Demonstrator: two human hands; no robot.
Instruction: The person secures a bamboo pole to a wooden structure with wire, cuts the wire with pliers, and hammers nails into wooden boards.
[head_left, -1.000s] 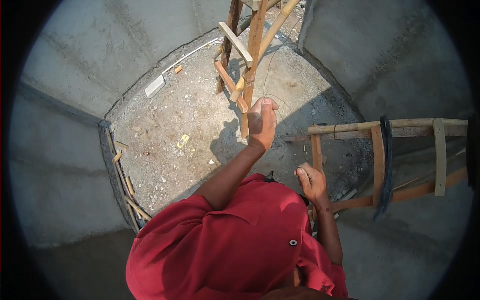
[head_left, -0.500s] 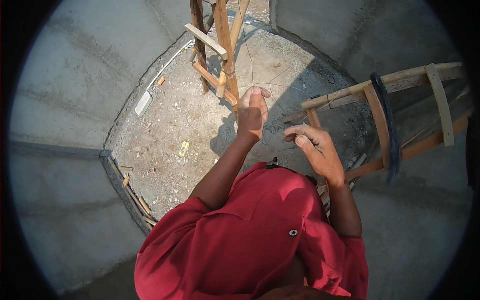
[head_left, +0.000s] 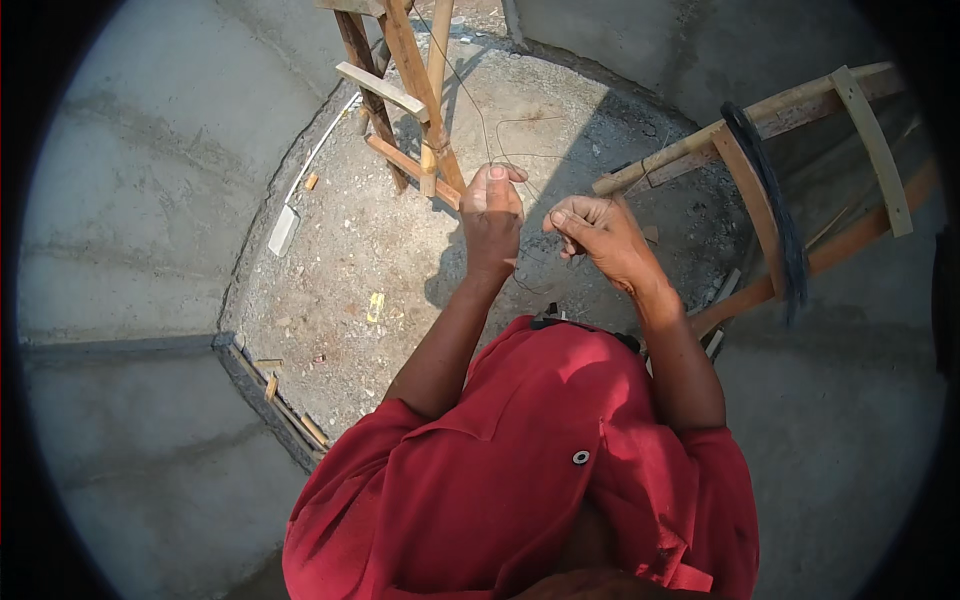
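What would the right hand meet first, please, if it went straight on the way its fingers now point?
Probably the left hand, since the right hand points across toward it, though the thin wire might be brushed on the way; depth is unclear from this view.

I'd call this a building site: bare grey cement-coated walls (head_left: 150, 180) rise around me from a rough, rubble-strewn grey floor (head_left: 370, 250). A brown, ladder-like wooden frame (head_left: 415, 75) stands at eleven o'clock; a bamboo-and-plank ladder (head_left: 752, 200) slants in at two, a stringy black bundle (head_left: 780, 215) draped over it; narrow yellowish wood offcuts (head_left: 313, 429) lie at eight.
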